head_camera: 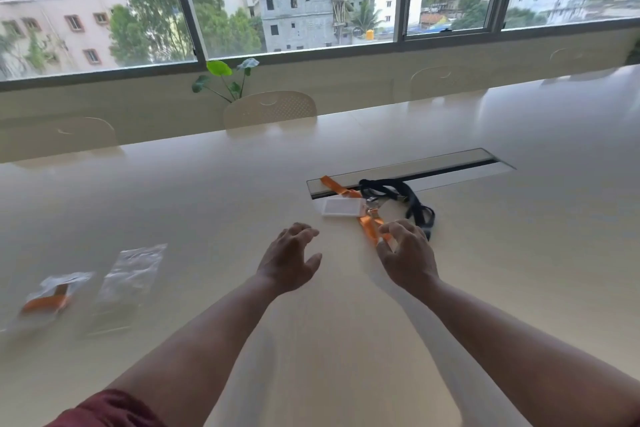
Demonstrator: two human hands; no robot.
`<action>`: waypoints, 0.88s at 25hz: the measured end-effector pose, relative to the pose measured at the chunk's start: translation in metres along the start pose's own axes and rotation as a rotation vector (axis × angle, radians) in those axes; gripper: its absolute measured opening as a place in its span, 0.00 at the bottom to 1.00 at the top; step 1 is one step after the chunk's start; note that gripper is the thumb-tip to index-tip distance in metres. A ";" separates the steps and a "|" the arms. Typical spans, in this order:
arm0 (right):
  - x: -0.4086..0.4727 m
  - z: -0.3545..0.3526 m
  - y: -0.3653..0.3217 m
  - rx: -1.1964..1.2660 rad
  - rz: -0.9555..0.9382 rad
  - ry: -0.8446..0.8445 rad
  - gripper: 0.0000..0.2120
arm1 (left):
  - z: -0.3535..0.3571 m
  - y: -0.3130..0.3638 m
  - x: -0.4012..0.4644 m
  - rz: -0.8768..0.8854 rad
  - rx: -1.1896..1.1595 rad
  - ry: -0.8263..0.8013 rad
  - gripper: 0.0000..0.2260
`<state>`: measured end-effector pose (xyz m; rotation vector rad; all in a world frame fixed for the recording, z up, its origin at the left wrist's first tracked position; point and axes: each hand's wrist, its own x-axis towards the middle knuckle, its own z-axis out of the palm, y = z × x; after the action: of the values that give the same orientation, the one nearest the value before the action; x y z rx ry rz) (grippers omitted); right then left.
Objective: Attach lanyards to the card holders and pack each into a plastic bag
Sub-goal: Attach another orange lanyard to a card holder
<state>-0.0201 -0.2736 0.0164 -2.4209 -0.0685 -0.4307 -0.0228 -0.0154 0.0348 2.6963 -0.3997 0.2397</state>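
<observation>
Overhead, both bare forearms are seen stretched forward above a long cream tabletop. The left hand is held over bare surface with its fingers loosely spread and slightly curled, and nothing is gripped by it. The right hand is held the same way, fingers relaxed and apart, directly over the near end of an orange lanyard; whether the strap is touched cannot be told, but it is not gripped.

The orange lanyard is laid diagonally, its far end resting on the edge of a recessed cable hatch set into the tabletop. A clear card holder is laid flat just beside the strap, on its left, at the lanyard's metal clip. A black lanyard is heaped just to the right, partly on the hatch and close to the right hand.

Well apart, at the far left, two plastic bags are laid flat: an empty clear bag, and beyond it a bag holding an orange lanyard, blurred.

Cream chair backs are seen along the far edge, with a green plant and a wide window behind.
</observation>
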 end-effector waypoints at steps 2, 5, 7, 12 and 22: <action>0.014 -0.011 0.024 -0.016 -0.027 0.001 0.15 | 0.010 0.020 0.027 0.013 0.048 -0.044 0.24; 0.029 -0.011 0.046 -0.089 -0.123 0.004 0.13 | 0.022 0.036 0.060 0.033 0.158 -0.096 0.26; 0.037 -0.006 0.050 -0.149 -0.192 0.012 0.14 | 0.028 0.038 0.077 0.031 0.227 -0.128 0.27; 0.059 0.005 0.060 -0.236 -0.307 0.048 0.18 | 0.042 0.041 0.114 0.036 0.359 -0.165 0.31; 0.063 0.022 0.068 -0.250 -0.360 -0.055 0.18 | 0.052 0.046 0.170 -0.106 0.458 -0.525 0.49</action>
<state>0.0562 -0.3168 -0.0206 -2.6728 -0.5085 -0.5613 0.1291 -0.1185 0.0429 3.2034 -0.3808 -0.4767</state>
